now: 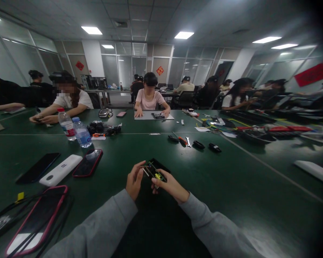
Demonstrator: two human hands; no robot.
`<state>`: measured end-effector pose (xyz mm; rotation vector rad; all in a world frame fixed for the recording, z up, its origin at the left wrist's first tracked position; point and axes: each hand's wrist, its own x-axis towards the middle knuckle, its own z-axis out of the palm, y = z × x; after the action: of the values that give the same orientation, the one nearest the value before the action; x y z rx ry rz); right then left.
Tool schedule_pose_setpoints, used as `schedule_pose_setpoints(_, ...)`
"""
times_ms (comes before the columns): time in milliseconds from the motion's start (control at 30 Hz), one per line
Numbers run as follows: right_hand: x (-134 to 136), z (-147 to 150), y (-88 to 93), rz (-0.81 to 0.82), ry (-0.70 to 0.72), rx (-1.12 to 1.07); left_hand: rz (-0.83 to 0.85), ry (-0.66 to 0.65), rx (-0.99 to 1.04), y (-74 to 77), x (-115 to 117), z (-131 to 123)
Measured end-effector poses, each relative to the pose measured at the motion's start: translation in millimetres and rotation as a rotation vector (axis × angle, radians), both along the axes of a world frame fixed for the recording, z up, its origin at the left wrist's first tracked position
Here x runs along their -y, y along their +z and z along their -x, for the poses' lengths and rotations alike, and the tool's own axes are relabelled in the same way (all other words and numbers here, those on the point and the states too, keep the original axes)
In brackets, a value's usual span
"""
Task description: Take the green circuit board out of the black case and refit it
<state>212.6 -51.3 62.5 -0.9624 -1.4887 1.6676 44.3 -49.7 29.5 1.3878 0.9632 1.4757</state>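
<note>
A small electronic unit with a bare circuit board (151,167) and a yellow part (158,176) is held tilted above the green table. My right hand (173,186) grips its near right side, with the thumb on top and fingers underneath. At its left edge is my left hand (134,181), loosely curved with thumb and forefinger apart. Its fingertips are close to the board; whether they touch it I cannot tell. Just behind the board is a black casing (161,165), partly hidden by it.
Beyond my hands lie a screwdriver (182,141), a wrench (188,142) and black pieces (198,144). Phones (88,163), a white power bank (61,170), cables and two bottles (82,133) stand or lie to the left. Across the table sits a person (150,96) at a white board.
</note>
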Motion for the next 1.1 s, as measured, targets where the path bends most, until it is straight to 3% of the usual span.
schedule_pose_setpoints(67, -11, -6, 6.7, -0.065, -0.110, 0.020, 0.029, 0.051, 0.077, -0.6, -5, 1)
schedule_pose_setpoints(233, -44, -22, 19.3, -0.466, -0.565, 0.266, 0.040, 0.158, 0.109, -1.4, -16, 7)
schedule_pose_setpoints(300, -48, -21, 16.6, -0.559, -0.626, 0.392, 0.039, 0.168, 0.105, -3.2, -18, 8)
schedule_pose_setpoints(400, -44, -14, 3.5, -0.593, -0.598, 0.470, 0.036, 0.157, 0.091, -5.5, -18, 7)
schedule_pose_setpoints(600, -38, -5, -20.8, -0.577, -0.559, 0.421, 0.033, 0.141, 0.066, -4.0, -16, 7)
schedule_pose_setpoints(933, -47, -22, -22.0, -0.667, -0.430, 0.546, 0.071, 0.134, 0.053, -2.6, -15, 6)
schedule_pose_setpoints(1100, -49, -22, -22.5, -0.654, -0.434, 0.599, 0.074, 0.140, 0.046, -3.9, -15, 5)
